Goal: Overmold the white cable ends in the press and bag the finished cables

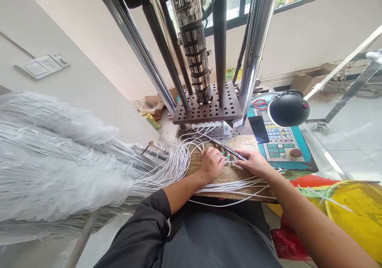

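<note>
My left hand [211,162] is closed over the tan work board, its fingers curled around a white cable [229,161] that shows beside its fingertips. My right hand [252,162] grips long metal tweezers [228,148], whose tips point up and left towards the press. Between my hands lie small green-and-white connector ends [228,155]. Beyond them, a row of similar connector ends [209,124] sits in the metal mould [223,131] under the perforated plate [209,110]. A thick bundle of white cables [179,160] fans out left of my left hand.
Large plastic-wrapped cable bundles [59,152] fill the left side. To the right are a control panel [282,140] with a red-brown knob, a dark phone-like slab [258,129], red-handled scissors [260,104] and a black lamp [289,108]. A yellow bag [355,208] stands at lower right.
</note>
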`<state>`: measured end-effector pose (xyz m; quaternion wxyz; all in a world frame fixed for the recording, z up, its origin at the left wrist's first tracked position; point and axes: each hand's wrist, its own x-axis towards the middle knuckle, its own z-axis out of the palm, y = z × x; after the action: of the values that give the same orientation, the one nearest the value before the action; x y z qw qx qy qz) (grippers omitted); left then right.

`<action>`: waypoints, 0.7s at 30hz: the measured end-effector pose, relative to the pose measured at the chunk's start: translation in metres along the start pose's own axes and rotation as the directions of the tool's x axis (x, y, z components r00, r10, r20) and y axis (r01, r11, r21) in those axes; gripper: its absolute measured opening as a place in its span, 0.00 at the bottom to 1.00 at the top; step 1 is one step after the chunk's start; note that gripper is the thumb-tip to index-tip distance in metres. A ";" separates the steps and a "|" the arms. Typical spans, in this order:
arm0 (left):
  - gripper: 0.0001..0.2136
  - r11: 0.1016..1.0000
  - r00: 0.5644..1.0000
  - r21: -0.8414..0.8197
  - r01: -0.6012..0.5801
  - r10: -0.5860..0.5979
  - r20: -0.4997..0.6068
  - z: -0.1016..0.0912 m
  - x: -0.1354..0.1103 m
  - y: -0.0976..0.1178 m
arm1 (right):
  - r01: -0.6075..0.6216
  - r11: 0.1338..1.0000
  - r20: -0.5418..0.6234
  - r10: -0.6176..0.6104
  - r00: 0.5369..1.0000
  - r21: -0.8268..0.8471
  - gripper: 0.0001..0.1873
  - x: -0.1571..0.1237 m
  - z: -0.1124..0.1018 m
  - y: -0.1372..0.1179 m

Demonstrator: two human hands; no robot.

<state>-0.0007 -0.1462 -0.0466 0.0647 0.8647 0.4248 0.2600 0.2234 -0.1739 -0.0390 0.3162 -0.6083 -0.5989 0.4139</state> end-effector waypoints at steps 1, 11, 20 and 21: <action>0.09 1.000 1.000 0.003 -0.003 0.003 -0.002 0.000 0.000 0.000 | 0.001 1.000 0.002 -0.001 1.000 0.003 0.29 0.000 0.000 0.000; 0.10 0.998 0.998 0.056 -0.012 0.009 0.056 -0.001 -0.001 0.002 | 0.019 1.000 0.010 -0.019 1.000 0.013 0.28 0.001 0.001 0.003; 0.10 0.994 0.998 0.109 -0.028 0.022 0.055 0.003 0.001 0.006 | 0.038 0.999 0.021 -0.038 0.999 0.019 0.28 0.001 0.000 -0.002; 0.10 0.993 0.998 0.113 -0.029 0.024 0.050 0.004 0.001 0.006 | 0.042 0.999 0.023 -0.042 0.999 0.028 0.28 0.001 0.000 -0.002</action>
<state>0.0062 -0.1491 -0.0473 0.0222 0.8786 0.4258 0.2152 0.2226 -0.1732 -0.0373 0.3261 -0.5863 -0.6094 0.4225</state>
